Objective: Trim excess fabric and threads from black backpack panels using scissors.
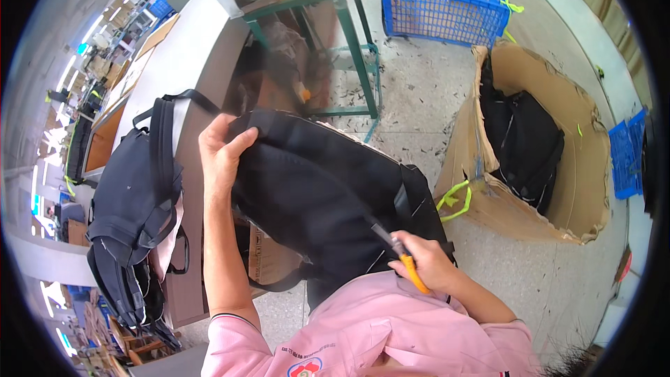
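Note:
A black backpack [328,195] lies across my lap, tilted from upper left to lower right. My left hand [220,153] grips its upper left edge. My right hand [429,262] holds small thread snips with an orange handle [408,262], the metal tip pointing up-left against the bag's lower right side near a strap [403,199].
Several more dark backpacks [132,202] pile on the white worktable [188,56] at my left. A cardboard box [558,119] holding black bags stands on the floor at right. Behind it is a blue plastic crate [440,0]. A green-legged table [356,49] stands ahead.

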`<state>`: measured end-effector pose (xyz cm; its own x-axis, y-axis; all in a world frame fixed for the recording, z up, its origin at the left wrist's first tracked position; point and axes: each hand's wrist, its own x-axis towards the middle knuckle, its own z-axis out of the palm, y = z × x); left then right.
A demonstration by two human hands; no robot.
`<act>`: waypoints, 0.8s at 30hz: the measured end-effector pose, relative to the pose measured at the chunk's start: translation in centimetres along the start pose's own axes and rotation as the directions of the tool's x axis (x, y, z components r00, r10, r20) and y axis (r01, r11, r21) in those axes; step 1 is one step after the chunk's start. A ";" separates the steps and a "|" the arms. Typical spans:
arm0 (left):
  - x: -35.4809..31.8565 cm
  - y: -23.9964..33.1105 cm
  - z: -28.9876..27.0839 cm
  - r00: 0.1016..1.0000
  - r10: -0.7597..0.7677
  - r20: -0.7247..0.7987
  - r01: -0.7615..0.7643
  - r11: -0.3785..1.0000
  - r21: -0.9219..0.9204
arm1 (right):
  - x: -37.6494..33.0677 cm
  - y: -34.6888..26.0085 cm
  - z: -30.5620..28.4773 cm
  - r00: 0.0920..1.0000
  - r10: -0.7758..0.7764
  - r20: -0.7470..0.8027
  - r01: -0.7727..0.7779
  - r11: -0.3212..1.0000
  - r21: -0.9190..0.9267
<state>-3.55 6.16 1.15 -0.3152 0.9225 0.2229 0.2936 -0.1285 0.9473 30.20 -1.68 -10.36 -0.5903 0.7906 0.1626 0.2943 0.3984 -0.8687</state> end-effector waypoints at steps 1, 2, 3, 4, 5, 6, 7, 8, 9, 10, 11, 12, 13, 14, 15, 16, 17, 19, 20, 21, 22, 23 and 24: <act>-0.1 -0.4 -0.1 1.000 -0.009 0.016 0.009 1.000 -0.003 | -0.2 0.9 0.5 0.995 -0.060 0.077 0.065 0.996 -0.062; -0.1 -0.9 -0.2 1.000 0.020 0.011 -0.019 0.997 -0.068 | -0.5 1.3 0.4 0.987 -0.093 0.128 0.118 0.971 -0.206; 0.0 -1.3 -0.4 0.999 0.048 0.005 -0.047 0.990 -0.134 | -0.7 1.5 0.0 0.990 -0.075 0.121 0.099 0.973 -0.209; -0.3 -1.6 -1.4 0.998 0.063 0.011 -0.061 0.987 -0.149 | -0.5 1.3 -0.6 0.993 -0.108 0.055 0.117 0.974 -0.195; -0.3 -2.0 -2.1 0.997 0.077 0.021 -0.072 0.981 -0.181 | -0.4 1.1 -1.3 0.991 -0.134 -0.015 0.129 0.974 -0.188; -0.3 -2.4 -2.7 0.996 0.088 0.010 -0.084 0.975 -0.206 | -0.1 0.3 -2.3 0.990 -0.088 -0.110 0.082 0.995 -0.053; -0.4 -2.8 -3.5 0.995 0.097 -0.006 -0.096 0.969 -0.228 | 0.0 -0.4 -3.6 0.989 -0.017 -0.145 0.010 0.999 -0.047; -0.5 -2.9 -3.9 0.995 0.100 0.014 -0.092 0.955 -0.282 | 0.1 -0.2 -4.6 0.979 -0.030 -0.200 0.019 0.998 -0.055; -0.6 -3.4 -4.5 0.994 0.106 0.014 -0.096 0.943 -0.319 | 0.3 0.0 -5.6 0.967 -0.044 -0.252 0.029 0.998 -0.063; -0.9 -3.4 -4.7 0.993 0.115 0.008 -0.106 0.933 -0.345 | 1.0 -0.2 -6.7 0.969 -0.057 -0.239 0.026 0.991 -0.132; -1.0 -3.3 -4.8 0.992 0.126 0.003 -0.116 0.922 -0.369 | 1.7 -0.4 -7.9 0.971 -0.070 -0.227 0.024 0.980 -0.200; -1.2 -3.2 -4.8 0.992 0.124 0.002 -0.115 0.923 -0.367 | 2.1 -0.4 -8.5 0.984 -0.006 -0.177 -0.042 0.964 -0.264; -1.4 -3.1 -4.9 0.991 0.133 0.006 -0.120 0.911 -0.394 | 2.9 -0.7 -8.9 0.985 -0.011 -0.172 -0.035 0.965 -0.260; -1.5 -2.9 -4.7 0.989 0.144 0.014 -0.125 0.896 -0.426 | 3.7 -1.2 -9.4 0.993 -0.068 -0.096 0.030 0.938 -0.345; -1.6 -2.7 -4.6 0.989 0.146 0.010 -0.128 0.896 -0.425 | 4.4 -1.5 -9.8 0.993 -0.119 -0.015 0.102 0.901 -0.422; -1.6 -2.5 -4.3 0.987 0.158 0.025 -0.131 0.889 -0.440 | 5.1 -1.6 -9.9 0.990 -0.140 0.022 0.136 0.896 -0.423; -1.6 -2.4 -4.2 0.985 0.169 0.040 -0.133 0.881 -0.454 | 5.8 -1.8 -10.0 0.989 -0.145 0.025 0.142 0.896 -0.422; -1.6 -2.3 -4.3 0.979 0.194 0.057 -0.150 0.886 -0.438 | 7.1 -2.3 -10.1 0.982 -0.153 0.114 0.186 0.898 -0.399; -1.8 -2.2 -4.1 0.980 0.198 0.035 -0.161 0.877 -0.452 | 7.9 -2.6 -10.1 0.979 -0.144 0.148 0.194 0.887 -0.418; -1.8 -2.2 -4.0 0.979 0.202 0.014 -0.172 0.868 -0.465 | 8.4 -2.7 -10.0 0.978 -0.145 0.150 0.196 0.887 -0.419; -1.9 -2.4 -4.4 0.979 0.202 0.009 -0.175 0.870 -0.462 | 8.9 -2.8 -9.8 0.971 -0.155 0.183 0.219 0.883 -0.415; -1.9 -2.9 -5.1 0.978 0.205 0.026 -0.173 0.879 -0.444 | 9.3 -2.9 -9.6 0.962 -0.164 0.216 0.242 0.879 -0.411; -1.9 -3.2 -5.5 0.977 0.208 0.044 -0.171 0.889 -0.426 | 9.6 -3.3 -9.5 0.958 -0.157 0.242 0.247 0.879 -0.408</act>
<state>-8.91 2.82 -1.06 -0.2075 0.8904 0.4051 -0.0697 -0.4266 0.9018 30.72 8.97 -1.46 -0.7933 0.5820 0.1787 0.4194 0.7351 -0.5326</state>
